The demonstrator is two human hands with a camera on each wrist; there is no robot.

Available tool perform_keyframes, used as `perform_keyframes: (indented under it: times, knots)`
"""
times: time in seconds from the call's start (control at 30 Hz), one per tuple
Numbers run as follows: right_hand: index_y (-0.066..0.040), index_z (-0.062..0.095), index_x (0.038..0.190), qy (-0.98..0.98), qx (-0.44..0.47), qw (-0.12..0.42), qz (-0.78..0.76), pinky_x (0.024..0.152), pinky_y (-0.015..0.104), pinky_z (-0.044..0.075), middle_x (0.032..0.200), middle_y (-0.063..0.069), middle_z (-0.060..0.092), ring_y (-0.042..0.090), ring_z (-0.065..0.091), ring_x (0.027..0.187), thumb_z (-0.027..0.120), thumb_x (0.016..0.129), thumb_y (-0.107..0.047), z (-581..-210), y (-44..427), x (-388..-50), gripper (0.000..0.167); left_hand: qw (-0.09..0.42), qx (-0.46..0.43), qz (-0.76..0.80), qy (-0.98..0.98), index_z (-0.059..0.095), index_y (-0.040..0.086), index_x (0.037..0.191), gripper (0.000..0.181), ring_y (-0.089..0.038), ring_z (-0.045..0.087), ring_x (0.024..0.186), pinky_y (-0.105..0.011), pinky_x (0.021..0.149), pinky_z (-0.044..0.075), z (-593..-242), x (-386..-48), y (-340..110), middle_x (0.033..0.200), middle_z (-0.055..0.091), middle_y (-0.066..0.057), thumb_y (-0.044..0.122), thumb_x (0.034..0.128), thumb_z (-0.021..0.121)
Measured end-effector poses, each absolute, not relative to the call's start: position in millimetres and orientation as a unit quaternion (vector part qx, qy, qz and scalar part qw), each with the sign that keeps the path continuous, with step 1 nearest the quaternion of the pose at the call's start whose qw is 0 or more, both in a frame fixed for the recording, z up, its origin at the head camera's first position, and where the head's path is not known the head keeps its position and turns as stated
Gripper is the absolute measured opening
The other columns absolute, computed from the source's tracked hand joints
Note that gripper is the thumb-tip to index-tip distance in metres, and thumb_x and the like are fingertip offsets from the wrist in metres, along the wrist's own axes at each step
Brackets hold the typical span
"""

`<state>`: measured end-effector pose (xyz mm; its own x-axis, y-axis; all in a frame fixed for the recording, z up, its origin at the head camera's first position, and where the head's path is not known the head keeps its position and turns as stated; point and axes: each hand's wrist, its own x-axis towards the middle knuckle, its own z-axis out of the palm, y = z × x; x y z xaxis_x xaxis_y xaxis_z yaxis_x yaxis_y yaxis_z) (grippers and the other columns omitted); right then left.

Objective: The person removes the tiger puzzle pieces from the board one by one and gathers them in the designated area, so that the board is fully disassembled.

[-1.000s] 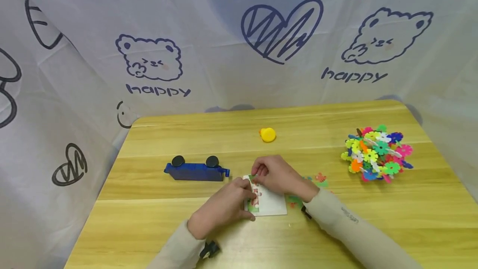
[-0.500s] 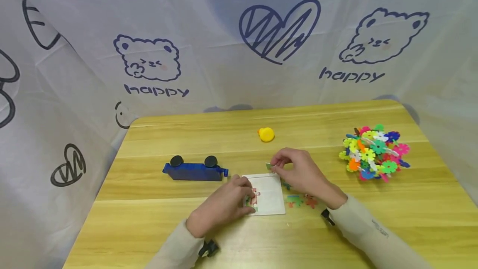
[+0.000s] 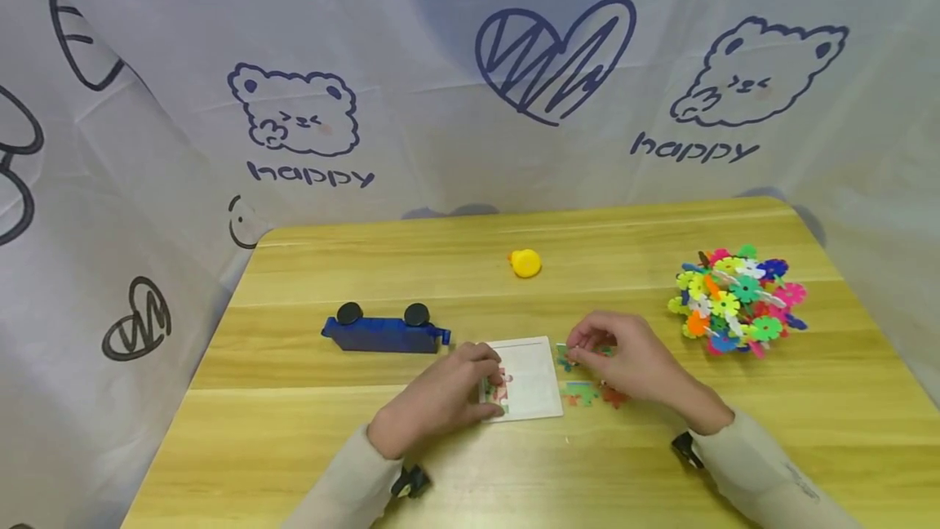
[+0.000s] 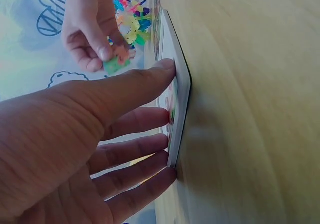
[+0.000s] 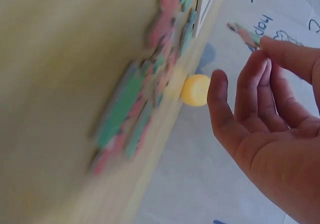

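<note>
In the head view my left hand [image 3: 444, 390] rests at the left side of a white puzzle board [image 3: 534, 382]. Its fairly straight fingers touch the board's edge and the puzzle pieces [image 3: 499, 390] laid along it, partly hidden by the hand; the thumb tip presses on the board in the left wrist view. Right of the board, my right hand [image 3: 627, 356] pinches a green and red puzzle piece [image 4: 118, 61] between thumb and fingertips. The piece is held up off the table, above loose pieces [image 3: 580, 393], some of them hidden under that hand.
A yellow toy duck [image 3: 525, 263] sits behind the board. To the left, a blue toy vehicle [image 3: 385, 335] with black wheels lies on its side. A cluster of colourful flower-shaped pieces [image 3: 738, 300] stands at the right. A printed cloth [image 3: 433, 129] hangs behind the wooden table [image 3: 330, 447].
My right hand has lifted a puzzle piece from the board's far left corner and carried it right, over the loose pieces. The left hand has stayed at the board's left side.
</note>
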<state>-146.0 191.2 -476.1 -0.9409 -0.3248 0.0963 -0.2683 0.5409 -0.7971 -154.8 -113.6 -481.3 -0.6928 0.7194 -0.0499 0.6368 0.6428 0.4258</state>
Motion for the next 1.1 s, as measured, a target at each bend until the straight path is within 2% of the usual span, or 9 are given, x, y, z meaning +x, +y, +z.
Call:
perform_keyframes:
  times: [0.1, 0.33, 0.63, 1.1]
  knots:
    - [-0.014, 0.077, 0.098, 0.87, -0.175, 0.049, -0.458, 0.077, 0.024, 0.061, 0.093, -0.004, 0.076, 0.006, 0.067, 0.083, 0.082, 0.097, -0.006, -476, 200, -140, 0.01, 0.108, 0.378, 0.193, 0.899, 0.078, 0.009, 0.109, 0.025, -0.023, 0.065, 0.124, -0.04, 0.11, 0.059, -482, -156, -113, 0.135, 0.071, -0.008, 0.026, 0.0937, 0.089]
    - [-0.016, 0.079, 0.1, 0.852, -0.188, 0.123, -0.473, 0.081, 0.024, 0.063, 0.099, -0.003, 0.079, 0.005, 0.07, 0.089, 0.082, 0.098, -0.011, -475, 213, -126, 0.006, 0.103, 0.381, 0.192, 0.898, 0.078, 0.011, 0.109, 0.025, -0.023, 0.064, 0.123, -0.039, 0.108, 0.058, -483, -156, -114, 0.133, 0.071, -0.007, 0.028, 0.0947, 0.088]
    - [-0.017, 0.081, 0.099, 0.83, -0.208, 0.18, -0.485, 0.078, 0.024, 0.062, 0.093, -0.005, 0.08, 0.004, 0.072, 0.083, 0.083, 0.097, -0.013, -479, 215, -109, 0.005, 0.099, 0.379, 0.196, 0.899, 0.078, 0.01, 0.108, 0.026, -0.024, 0.065, 0.124, -0.041, 0.109, 0.059, -481, -155, -115, 0.134, 0.071, -0.007, 0.028, 0.0935, 0.089]
    - [-0.018, 0.079, 0.096, 0.859, -0.212, 0.149, -0.442, 0.064, 0.021, 0.055, 0.083, -0.011, 0.07, -0.001, 0.06, 0.073, 0.087, 0.094, -0.018, -480, 213, -100, 0.008, 0.107, 0.377, 0.204, 0.897, 0.078, 0.01, 0.107, 0.024, -0.027, 0.065, 0.129, -0.043, 0.113, 0.058, -481, -155, -114, 0.137, 0.07, -0.01, 0.027, 0.0946, 0.088]
